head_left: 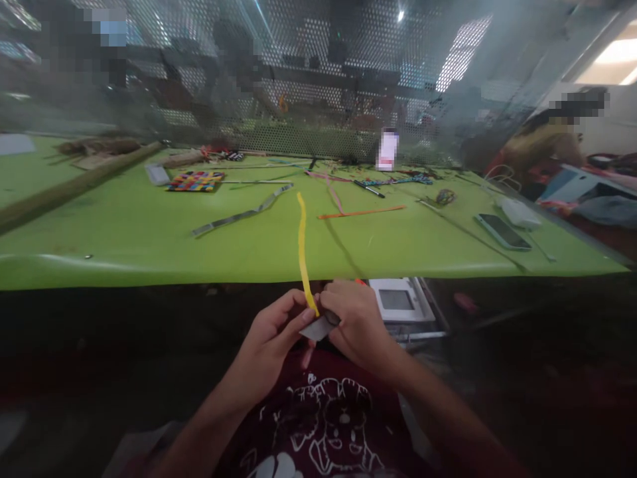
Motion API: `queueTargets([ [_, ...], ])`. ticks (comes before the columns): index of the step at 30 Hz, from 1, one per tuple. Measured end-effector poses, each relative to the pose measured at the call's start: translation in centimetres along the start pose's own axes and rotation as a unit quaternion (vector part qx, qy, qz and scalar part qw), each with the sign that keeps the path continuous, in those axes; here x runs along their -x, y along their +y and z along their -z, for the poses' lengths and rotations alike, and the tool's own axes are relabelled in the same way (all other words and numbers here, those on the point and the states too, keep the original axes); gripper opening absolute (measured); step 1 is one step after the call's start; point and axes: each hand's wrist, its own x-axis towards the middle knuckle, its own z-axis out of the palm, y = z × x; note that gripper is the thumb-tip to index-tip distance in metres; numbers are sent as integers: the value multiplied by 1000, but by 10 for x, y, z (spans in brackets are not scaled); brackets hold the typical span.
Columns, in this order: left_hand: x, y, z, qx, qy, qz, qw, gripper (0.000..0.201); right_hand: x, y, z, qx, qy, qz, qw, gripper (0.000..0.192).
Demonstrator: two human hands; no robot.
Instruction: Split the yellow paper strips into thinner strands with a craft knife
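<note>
Left hand (273, 330): pinches grey strip (317, 328).
Right hand (354, 323): grips yellow strip (302, 252), rising toward 12 o'clock.
Risk: the yellow strip may slip loose if either pinch eases.

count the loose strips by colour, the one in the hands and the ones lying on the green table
yellow strip, held by the left hand and right hand: 1
grey strip on the green table: 1
orange strip: 1
pink strip: 1
total: 4

Upright yellow strip (302, 249), grey strip (317, 328)
</note>
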Motion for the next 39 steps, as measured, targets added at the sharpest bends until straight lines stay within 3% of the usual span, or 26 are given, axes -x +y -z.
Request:
queueTargets([
  [5,4,-1,-2,7,-7,8,1000,17,3,-3,-2,9,4,-1,1000,30],
  [26,5,-5,-5,3,52,24,998,15,6,-6,-14,13,34,1,999,32],
  [39,7,-2,-2,-34,40,15,999,15,5,-6,-17,7,32,-12,999,30],
])
